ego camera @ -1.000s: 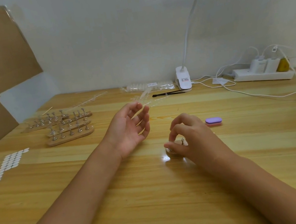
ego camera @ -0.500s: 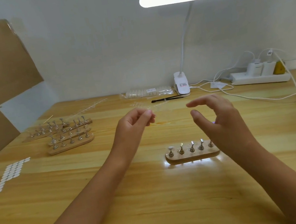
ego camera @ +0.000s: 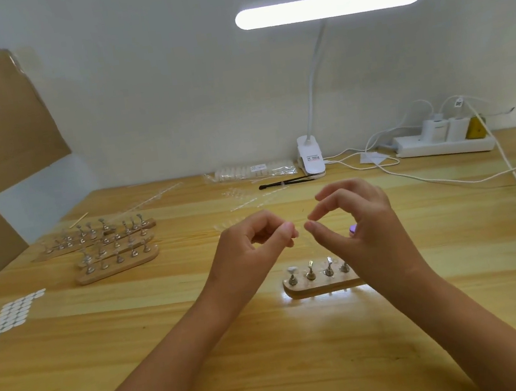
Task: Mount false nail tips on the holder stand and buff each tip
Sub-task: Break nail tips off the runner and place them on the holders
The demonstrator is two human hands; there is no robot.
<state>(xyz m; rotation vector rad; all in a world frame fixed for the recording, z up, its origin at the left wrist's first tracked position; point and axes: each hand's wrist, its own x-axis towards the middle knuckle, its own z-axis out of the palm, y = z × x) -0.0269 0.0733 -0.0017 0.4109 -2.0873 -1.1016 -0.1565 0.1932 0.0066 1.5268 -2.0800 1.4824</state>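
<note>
Head view: a person's left hand (ego camera: 257, 248) and right hand (ego camera: 363, 224) meet in the air just above and behind the holder stand (ego camera: 314, 288), which lies on the wooden table (ego camera: 273, 373). The left thumb and forefinger are pressed together on a small clear nail tip (ego camera: 299, 228), faint against the wood. The right thumb and forefinger are hooked and all but closed at its other end, though whether they touch it cannot be told. Holding the tip raised between both hands, directly over the stand, looks meant to keep the trip down to a peg short. Of the pegs in view, only the leftmost peg (ego camera: 291, 270) carries something white; the others seem bare, so mounting is judged barely begun. A purple buffer block (ego camera: 352, 230) peeks out behind the right hand, within reach for the buffing to come. Spare stands (ego camera: 118, 267) wait well apart at left.
</note>
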